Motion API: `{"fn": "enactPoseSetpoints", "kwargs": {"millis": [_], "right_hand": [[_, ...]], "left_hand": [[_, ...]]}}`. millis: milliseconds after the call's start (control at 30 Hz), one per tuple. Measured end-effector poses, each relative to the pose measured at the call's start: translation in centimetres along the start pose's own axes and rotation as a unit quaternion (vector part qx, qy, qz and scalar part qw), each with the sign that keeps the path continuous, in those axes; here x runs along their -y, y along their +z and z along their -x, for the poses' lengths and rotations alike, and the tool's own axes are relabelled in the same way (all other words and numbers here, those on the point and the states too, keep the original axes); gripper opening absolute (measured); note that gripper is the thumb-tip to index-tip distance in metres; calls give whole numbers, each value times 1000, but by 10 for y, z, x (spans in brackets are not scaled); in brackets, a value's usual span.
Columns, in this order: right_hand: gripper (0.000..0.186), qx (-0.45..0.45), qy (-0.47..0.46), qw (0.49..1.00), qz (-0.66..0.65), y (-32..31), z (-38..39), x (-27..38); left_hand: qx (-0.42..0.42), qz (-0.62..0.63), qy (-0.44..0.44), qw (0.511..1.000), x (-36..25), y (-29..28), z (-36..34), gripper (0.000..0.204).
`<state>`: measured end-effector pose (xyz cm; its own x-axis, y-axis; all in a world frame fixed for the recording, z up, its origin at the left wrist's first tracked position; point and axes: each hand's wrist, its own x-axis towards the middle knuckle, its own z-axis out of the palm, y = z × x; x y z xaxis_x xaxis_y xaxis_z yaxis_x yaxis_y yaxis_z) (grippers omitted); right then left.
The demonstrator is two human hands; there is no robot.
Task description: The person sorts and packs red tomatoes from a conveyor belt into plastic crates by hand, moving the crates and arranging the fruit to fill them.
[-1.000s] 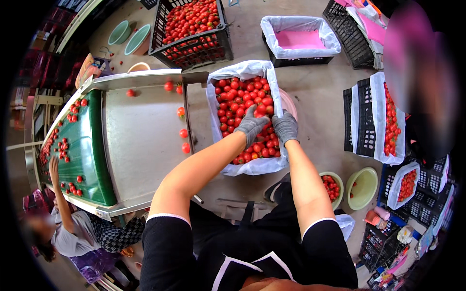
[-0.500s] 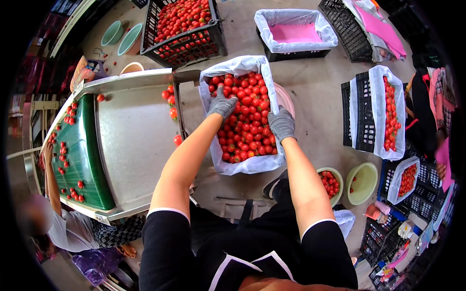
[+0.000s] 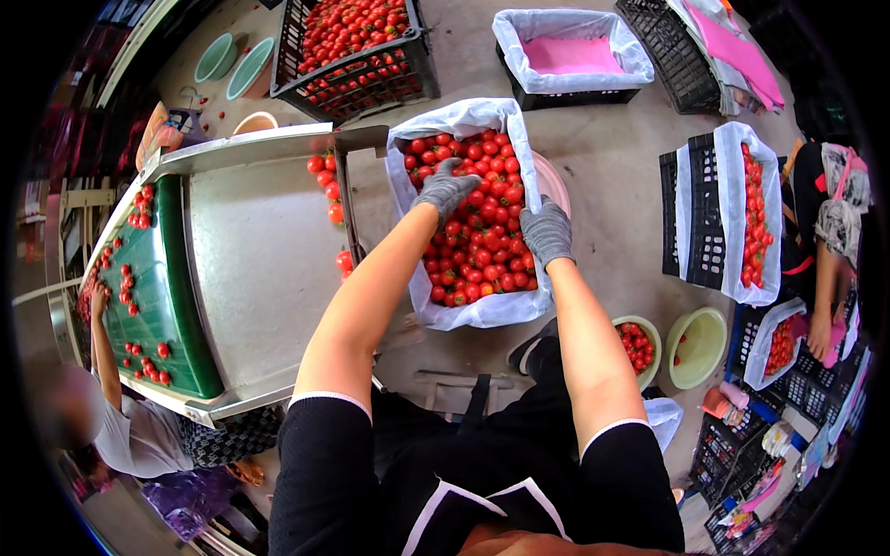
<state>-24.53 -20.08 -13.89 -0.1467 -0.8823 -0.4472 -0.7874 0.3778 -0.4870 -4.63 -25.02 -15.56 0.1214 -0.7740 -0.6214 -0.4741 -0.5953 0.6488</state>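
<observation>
A crate [image 3: 413,304] lined with pale plastic film stands in front of me, heaped with red cherry tomatoes [image 3: 482,246]. My left hand [image 3: 448,188], in a grey knitted glove, lies on the upper left part of the heap. Its fingers are apart, touching tomatoes, and I make out none gripped. On the crate's right side, my right hand [image 3: 547,232], gloved alike, is closed over the lined rim. The crate's own wall is hidden under the film.
Left of the crate are a metal chute [image 3: 260,269] with tomatoes at its edge and a green belt [image 3: 167,306], where another person's hand [image 3: 98,301] reaches in. Bowls [image 3: 695,347] stand right; lined crates [image 3: 575,93] stand beyond. A co-worker's hand [image 3: 818,335] is at far right.
My left hand has slid slightly right and nearer over the tomatoes; my right hand stays on the rim. Tomatoes on the belt and chute edge have shifted. At far right, a co-worker's arm has come down.
</observation>
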Motion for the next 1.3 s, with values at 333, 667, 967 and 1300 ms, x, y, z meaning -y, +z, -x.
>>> {"fn": "enactPoseSetpoints", "kwargs": {"millis": [333,667,967,1300], "right_hand": [[33,-6,-3,1000,-4,-1,0,-4],[34,-5,12,1000,-10,-3,1,-4],[34,6,13,1000,-15,-5,2,2],[34,-2,1,1000,0,-1,1,-3]], "left_hand": [[28,142,43,989,-38,-27,13,48],[-60,-209,17,976,-15,-26,-33,71],[13,-156,12,988,-16,-28,-41,62],[112,-10,175,978,-46,3,12,47]]}}
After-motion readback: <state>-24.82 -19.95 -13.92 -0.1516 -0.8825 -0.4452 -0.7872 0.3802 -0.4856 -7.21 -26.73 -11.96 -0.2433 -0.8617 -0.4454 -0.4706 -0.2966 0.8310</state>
